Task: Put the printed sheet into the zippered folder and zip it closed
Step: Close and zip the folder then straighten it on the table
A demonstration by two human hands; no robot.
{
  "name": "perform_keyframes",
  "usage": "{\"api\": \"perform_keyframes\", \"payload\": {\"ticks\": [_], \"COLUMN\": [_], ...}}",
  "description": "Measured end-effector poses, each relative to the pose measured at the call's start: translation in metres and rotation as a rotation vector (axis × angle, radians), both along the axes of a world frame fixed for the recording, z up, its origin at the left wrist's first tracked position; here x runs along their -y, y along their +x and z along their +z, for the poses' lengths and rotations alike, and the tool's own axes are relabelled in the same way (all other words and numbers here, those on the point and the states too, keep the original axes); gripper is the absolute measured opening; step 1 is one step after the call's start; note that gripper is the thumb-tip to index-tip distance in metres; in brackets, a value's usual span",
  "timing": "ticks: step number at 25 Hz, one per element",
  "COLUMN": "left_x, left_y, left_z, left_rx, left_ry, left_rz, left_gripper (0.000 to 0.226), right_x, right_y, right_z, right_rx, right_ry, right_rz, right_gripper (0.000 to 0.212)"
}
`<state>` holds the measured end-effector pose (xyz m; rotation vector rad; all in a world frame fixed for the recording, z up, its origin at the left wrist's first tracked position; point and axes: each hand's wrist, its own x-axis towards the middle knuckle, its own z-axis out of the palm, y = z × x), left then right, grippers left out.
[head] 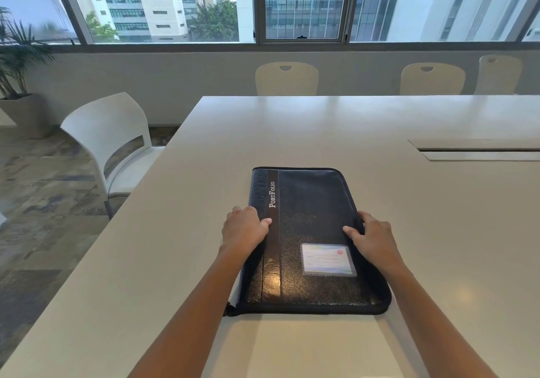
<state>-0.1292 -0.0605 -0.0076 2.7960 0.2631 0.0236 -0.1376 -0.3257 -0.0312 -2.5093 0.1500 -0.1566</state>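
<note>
Both hands' grip on folder (309, 240), left hand (244, 227), right hand (372, 238)

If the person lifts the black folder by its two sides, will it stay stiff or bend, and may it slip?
The folder lies flat with straight edges, so it probably stays fairly stiff. Its cover looks glossy, so it may slip somewhat. The left hand and right hand grip opposite long sides, which should keep it level.
</note>
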Motion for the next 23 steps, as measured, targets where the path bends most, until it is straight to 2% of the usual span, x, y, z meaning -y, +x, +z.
{"api": "perform_keyframes", "payload": {"ticks": [3,10,16,23], "left_x": [-0.002,-0.008,-0.014,-0.027], "left_y": [0.005,0.015,0.021,0.027], "left_z": [0.001,0.007,0.007,0.009], "left_rx": [-0.012,-0.102,-0.12,-0.13], "left_ry": [-0.056,-0.152,-0.242,-0.234], "left_rz": [0.018,0.043,0.08,0.088], "left_gripper": [0.05,0.05,0.048,0.041], "right_x": [0.001,0.013,0.016,0.002], "right_y": [0.008,0.028,0.03,0.032], "right_z": [0.005,0.017,0.022,0.023], "right_rx": [-0.07,-0.206,-0.213,-0.213], "right_ry": [-0.017,0.203,0.424,0.597], "right_rz": [-0.053,-0.18,-0.231,-0.284], "right_gripper": [0.042,0.036,0.016,0.016]}}
